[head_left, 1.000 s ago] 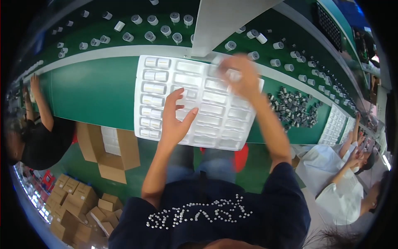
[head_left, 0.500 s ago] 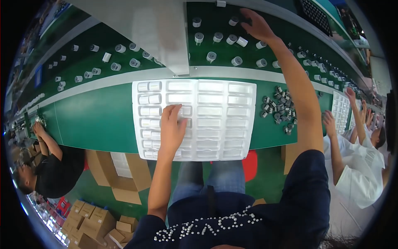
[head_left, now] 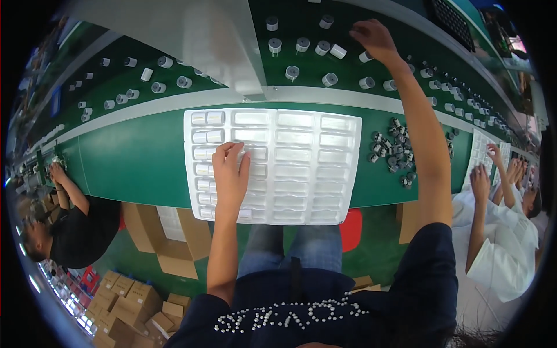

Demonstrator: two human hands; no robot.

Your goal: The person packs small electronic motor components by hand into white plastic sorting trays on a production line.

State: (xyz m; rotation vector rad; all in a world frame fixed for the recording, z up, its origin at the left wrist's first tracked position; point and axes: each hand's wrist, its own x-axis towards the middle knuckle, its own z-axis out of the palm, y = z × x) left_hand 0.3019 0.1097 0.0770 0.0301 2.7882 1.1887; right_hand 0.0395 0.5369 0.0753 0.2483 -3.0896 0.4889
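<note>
A white plastic tray (head_left: 296, 221) with rows of oblong pockets lies in front of me on the green bench. Pairs of white cylinders (head_left: 208, 137) fill its left column, partly covered by my left hand (head_left: 231, 177). That hand rests over the left part of the tray, thumb and fingers apart, with nothing visible between them. My right arm stretches far forward over the green belt. There my right hand (head_left: 376, 39) hovers with fingers extended and thumb apart, above a grey-topped white cylinder (head_left: 365, 56). Another such cylinder (head_left: 326, 22) stands to its left.
Small dark-and-silver parts (head_left: 397, 148) lie heaped right of the tray. A wide grey metal post (head_left: 232, 52) rises between two stretches of belt. An open carton (head_left: 177, 258) stands below at left. Co-workers sit at both sides, one in black (head_left: 84, 235), one in white (head_left: 505, 238).
My right hand has drawn slightly right, away from the far cylinder, which still stands on the belt. My left hand has shifted a little left over the tray.
</note>
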